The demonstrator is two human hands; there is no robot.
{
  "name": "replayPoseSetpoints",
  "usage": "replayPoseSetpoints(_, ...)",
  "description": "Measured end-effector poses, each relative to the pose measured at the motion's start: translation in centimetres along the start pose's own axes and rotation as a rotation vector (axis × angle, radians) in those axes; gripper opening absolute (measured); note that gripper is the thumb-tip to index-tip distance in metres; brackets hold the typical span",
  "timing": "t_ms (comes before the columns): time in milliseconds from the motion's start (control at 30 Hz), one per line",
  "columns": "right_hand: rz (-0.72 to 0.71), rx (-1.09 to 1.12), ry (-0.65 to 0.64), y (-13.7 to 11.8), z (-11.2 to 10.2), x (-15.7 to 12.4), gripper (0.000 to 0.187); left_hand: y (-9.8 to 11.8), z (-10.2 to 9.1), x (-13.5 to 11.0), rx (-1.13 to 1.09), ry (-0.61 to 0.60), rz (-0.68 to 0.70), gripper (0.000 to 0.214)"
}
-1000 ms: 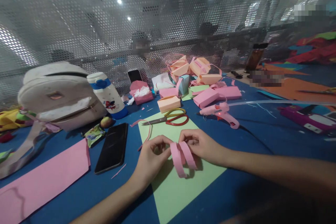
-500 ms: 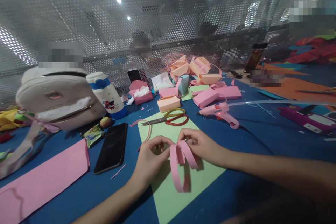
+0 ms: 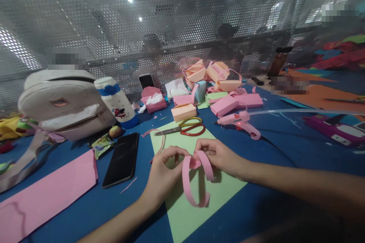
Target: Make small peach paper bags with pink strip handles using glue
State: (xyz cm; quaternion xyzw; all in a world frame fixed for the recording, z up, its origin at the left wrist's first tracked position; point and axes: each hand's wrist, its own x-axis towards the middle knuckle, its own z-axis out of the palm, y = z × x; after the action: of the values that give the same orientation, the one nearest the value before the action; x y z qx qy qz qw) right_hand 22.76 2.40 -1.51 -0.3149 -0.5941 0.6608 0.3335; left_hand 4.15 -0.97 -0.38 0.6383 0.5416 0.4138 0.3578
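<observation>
A curled pink paper strip (image 3: 186, 182) hangs in loops between my hands, above a light green paper sheet (image 3: 182, 220). My left hand (image 3: 165, 171) pinches it from the left, thumb and fingers closed. On the other side my right hand (image 3: 213, 155) grips the strip near its upper bend; some of those fingertips are hidden behind the paper. Scissors (image 3: 182, 127) with one yellow and one red handle lie just beyond my hands on the green sheet. A thin pink paper scrap (image 3: 162, 142) lies beside the blades.
A pink glue gun (image 3: 239, 121) with its cord rests at the right, beyond my right forearm. Folded paper boxes (image 3: 225, 104) are heaped at the back. Leftward are a black phone (image 3: 121, 159), a folded pink sheet (image 3: 57, 190), a bottle (image 3: 116, 102) and a backpack (image 3: 65, 102).
The strip's lower loop has swung slightly left and opened, its loose end now showing. Both hands keep their pinch in nearly the same place.
</observation>
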Motion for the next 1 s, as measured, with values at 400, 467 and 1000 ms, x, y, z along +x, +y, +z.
replayPoseSetpoints(400, -0.016, -0.045, -0.011, 0.21, -0.06, 0.05, 0.02, -0.25, -0.03, 0.12, 0.005, -0.055, 0.007, 0.01)
replayPoseSetpoints(467, -0.003, -0.004, 0.002, 0.03, 0.07, -0.03, 0.022, -0.4, -0.02, -0.03, -0.021, -0.024, 0.002, 0.009)
replayPoseSetpoints(1000, -0.033, -0.119, -0.02, 0.49, -0.25, -0.05, 0.018, -0.41, 0.01, -0.16, -0.118, 0.015, -0.011, 0.007)
